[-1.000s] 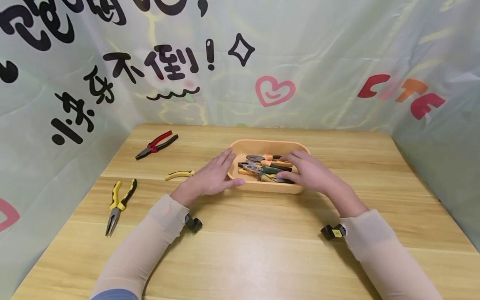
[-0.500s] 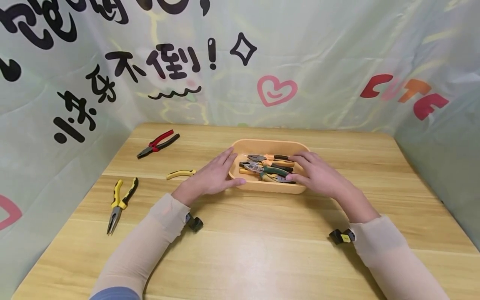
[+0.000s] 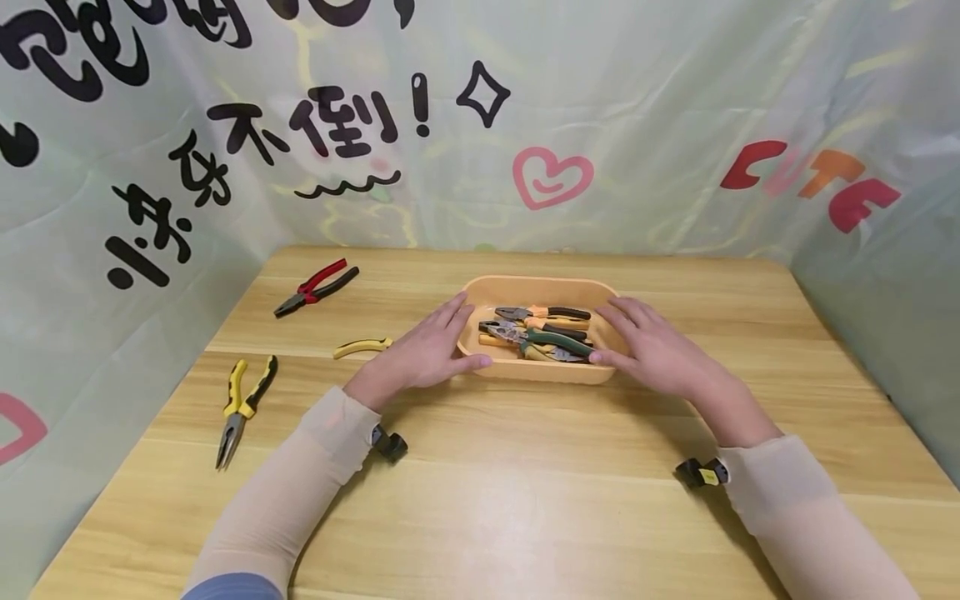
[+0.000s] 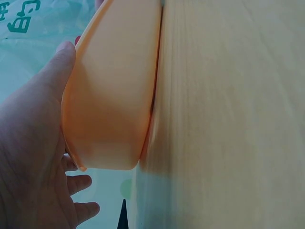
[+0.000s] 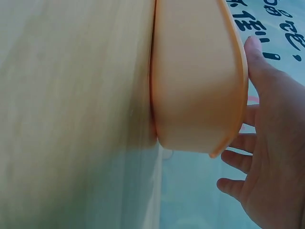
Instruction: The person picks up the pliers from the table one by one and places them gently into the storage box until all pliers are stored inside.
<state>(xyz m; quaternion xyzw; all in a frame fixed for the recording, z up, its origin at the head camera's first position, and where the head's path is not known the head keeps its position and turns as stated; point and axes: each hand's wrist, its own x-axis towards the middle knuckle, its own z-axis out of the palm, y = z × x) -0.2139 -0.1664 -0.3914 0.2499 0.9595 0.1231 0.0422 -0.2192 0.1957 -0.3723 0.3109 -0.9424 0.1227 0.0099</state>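
An orange plastic basket [image 3: 543, 372] stands on the table, with several pliers in it, among them green-handled pliers [image 3: 553, 340] and orange-and-black pliers [image 3: 551, 312]. My left hand [image 3: 422, 347] rests at the basket's left end, thumb along the near rim and fingers stretched toward the far side. At the opposite end my right hand [image 3: 660, 346] lies against the rim, its thumb near the front corner and its fingers extended. Both wrist views show the thumb on the rim and the other fingers loosely spread around the end wall. Some pliers overlap and are partly hidden.
Red-and-black pliers [image 3: 317, 288] lie at the table's back left. Yellow-and-black long-nose pliers [image 3: 243, 410] lie nearer at the left. Beside my left hand shows a yellow handle [image 3: 362, 347], the remainder hidden. A printed curtain [image 3: 645, 150] surrounds the table [image 3: 510, 500].
My right hand has moved right, from over the pliers in the basket to the basket's right end. My left hand has stayed at the left end.
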